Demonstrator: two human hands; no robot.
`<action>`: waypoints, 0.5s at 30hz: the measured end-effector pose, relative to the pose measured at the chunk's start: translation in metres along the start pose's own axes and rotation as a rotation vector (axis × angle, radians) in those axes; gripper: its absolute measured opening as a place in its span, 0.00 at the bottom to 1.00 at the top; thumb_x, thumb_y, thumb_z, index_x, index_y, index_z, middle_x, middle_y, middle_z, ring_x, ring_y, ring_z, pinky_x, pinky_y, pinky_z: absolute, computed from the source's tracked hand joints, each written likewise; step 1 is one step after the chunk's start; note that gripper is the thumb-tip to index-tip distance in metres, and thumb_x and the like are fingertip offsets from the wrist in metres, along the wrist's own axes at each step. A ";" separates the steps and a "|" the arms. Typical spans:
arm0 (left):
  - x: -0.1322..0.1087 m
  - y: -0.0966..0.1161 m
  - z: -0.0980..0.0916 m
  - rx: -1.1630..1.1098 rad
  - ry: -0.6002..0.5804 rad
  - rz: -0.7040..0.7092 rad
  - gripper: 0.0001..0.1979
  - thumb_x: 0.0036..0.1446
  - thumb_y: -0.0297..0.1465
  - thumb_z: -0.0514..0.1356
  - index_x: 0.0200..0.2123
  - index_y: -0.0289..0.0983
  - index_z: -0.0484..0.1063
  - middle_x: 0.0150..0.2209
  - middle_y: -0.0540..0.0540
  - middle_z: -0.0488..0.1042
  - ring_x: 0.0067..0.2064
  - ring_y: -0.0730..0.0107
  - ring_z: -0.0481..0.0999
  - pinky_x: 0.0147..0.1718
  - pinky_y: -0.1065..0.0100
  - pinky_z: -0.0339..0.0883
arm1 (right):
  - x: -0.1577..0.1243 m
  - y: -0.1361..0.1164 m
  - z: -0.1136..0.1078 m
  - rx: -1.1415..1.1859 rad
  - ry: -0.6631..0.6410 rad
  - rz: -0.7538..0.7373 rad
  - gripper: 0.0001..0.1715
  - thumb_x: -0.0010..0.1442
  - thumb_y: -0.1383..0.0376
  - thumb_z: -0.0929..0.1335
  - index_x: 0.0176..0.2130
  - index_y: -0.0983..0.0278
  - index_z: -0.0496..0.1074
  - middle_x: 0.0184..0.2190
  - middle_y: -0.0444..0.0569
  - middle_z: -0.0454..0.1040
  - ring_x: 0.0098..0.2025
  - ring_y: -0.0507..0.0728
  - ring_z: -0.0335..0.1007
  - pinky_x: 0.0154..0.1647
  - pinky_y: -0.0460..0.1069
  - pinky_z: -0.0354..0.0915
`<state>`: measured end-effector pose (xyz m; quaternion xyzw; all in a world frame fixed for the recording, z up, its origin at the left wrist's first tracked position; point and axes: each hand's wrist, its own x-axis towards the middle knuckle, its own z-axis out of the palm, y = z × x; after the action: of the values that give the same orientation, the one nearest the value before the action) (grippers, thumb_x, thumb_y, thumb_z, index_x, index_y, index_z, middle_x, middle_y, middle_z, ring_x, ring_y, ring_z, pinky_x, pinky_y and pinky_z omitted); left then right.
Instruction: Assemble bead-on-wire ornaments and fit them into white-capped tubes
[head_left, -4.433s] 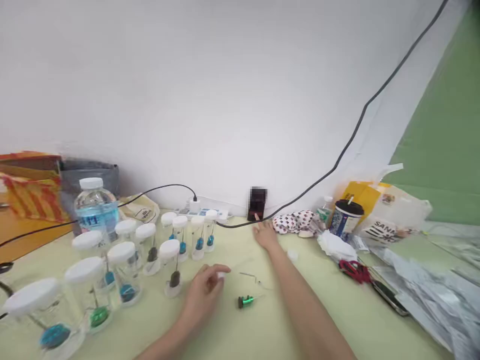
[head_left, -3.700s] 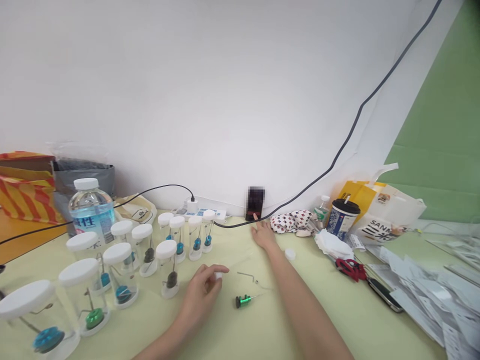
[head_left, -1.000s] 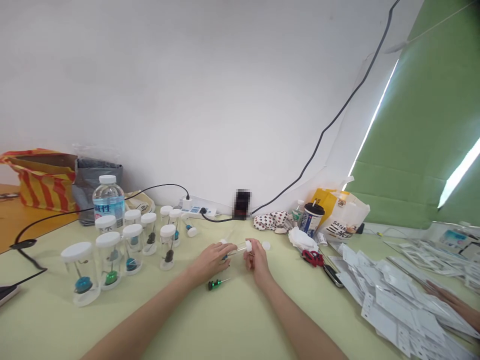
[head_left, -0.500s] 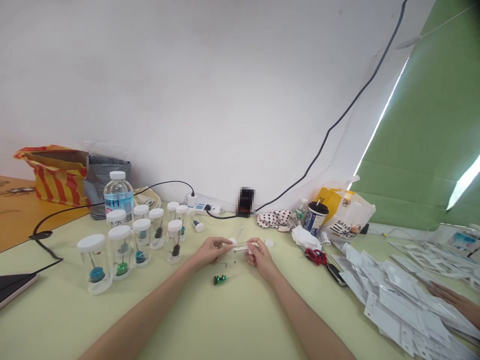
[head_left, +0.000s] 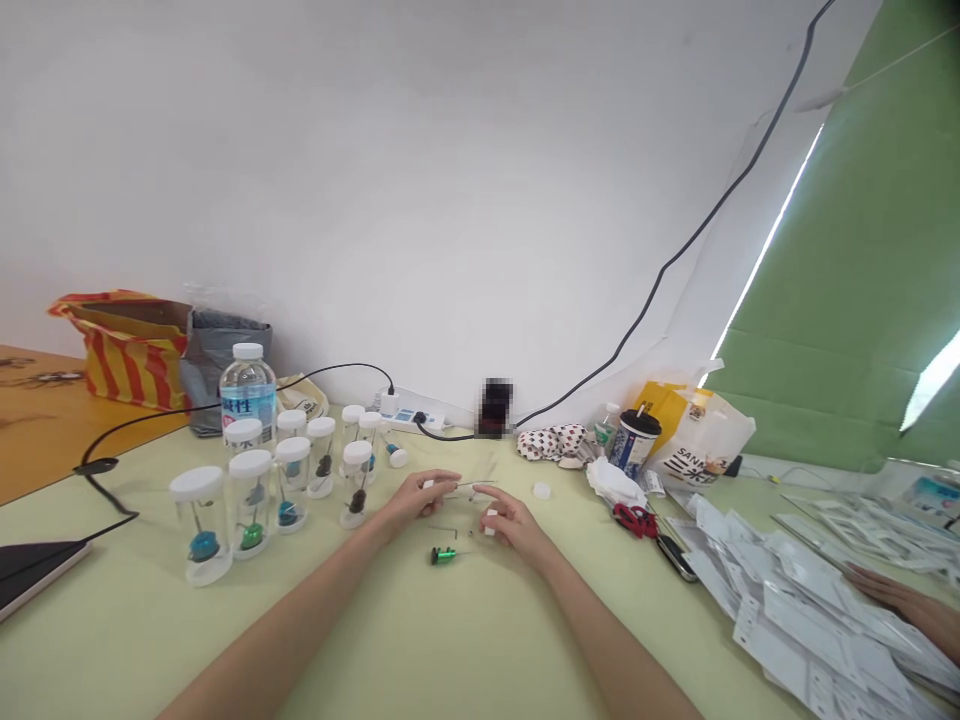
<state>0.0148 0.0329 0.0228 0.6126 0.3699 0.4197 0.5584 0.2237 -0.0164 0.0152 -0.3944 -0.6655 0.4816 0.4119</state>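
Observation:
My left hand (head_left: pixel 415 497) pinches a thin, clear rod or tube (head_left: pixel 472 485) with a small white end at its tip. My right hand (head_left: pixel 514 526) is close by on the right, its fingertips on a small white piece (head_left: pixel 490 522). Just below the hands lie a green-handled small screwdriver (head_left: pixel 443 555) and a bent metal hex key (head_left: pixel 444 532). A loose white cap (head_left: pixel 541 490) sits to the right of my right hand. Several clear jars with white lids (head_left: pixel 196 484) stand to the left, holding coloured parts on thin stems.
One small jar (head_left: pixel 395 457) lies on its side by a power strip (head_left: pixel 411 420). Further right are red scissors (head_left: pixel 635 520), a phone (head_left: pixel 676 558), and a drinks cup (head_left: pixel 634 445). A co-worker's hand (head_left: pixel 892 592) rests beside a pile of paper sheets (head_left: pixel 810 630).
My hands have moved slightly apart. My right hand no longer holds the rod's right end and now sits lower, with the white piece. The view has drifted slightly.

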 end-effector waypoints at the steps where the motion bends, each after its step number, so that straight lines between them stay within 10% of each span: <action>1: 0.000 0.001 0.000 -0.036 0.009 0.000 0.22 0.44 0.43 0.62 0.41 0.36 0.69 0.22 0.54 0.63 0.20 0.82 0.57 0.18 0.76 0.44 | 0.000 0.000 0.001 -0.038 0.004 -0.018 0.32 0.49 0.64 0.66 0.55 0.57 0.63 0.23 0.40 0.66 0.19 0.46 0.49 0.20 0.42 0.49; 15: 0.012 -0.008 -0.002 -0.080 0.409 0.092 0.20 0.34 0.44 0.66 0.26 0.35 0.68 0.14 0.58 0.57 0.16 0.82 0.53 0.15 0.76 0.43 | 0.004 0.009 0.005 -0.139 0.076 -0.021 0.22 0.47 0.63 0.68 0.44 0.62 0.71 0.23 0.41 0.66 0.21 0.47 0.54 0.23 0.43 0.53</action>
<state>0.0173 0.0460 0.0159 0.5082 0.4302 0.5747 0.4759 0.2193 -0.0121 0.0060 -0.4329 -0.6854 0.4144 0.4135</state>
